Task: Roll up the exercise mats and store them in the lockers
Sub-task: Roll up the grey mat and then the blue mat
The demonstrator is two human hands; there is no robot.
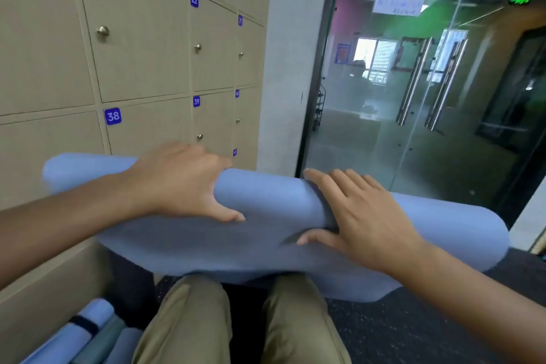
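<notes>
Two knees in tan trousers [236, 319] poke up at the bottom, close to us. Above them a big blue mat [266, 216] is held in the air, partly rolled, in front of the tan lockers [133, 53]. Both arms reach forward. Left hand [180, 180] lies over the roll, fingers curled around it, thumb underneath. Right hand [354, 213] grips the roll too, fingers spread on top, thumb tucked below. More rolled mats [88, 334] lie at the bottom left.
</notes>
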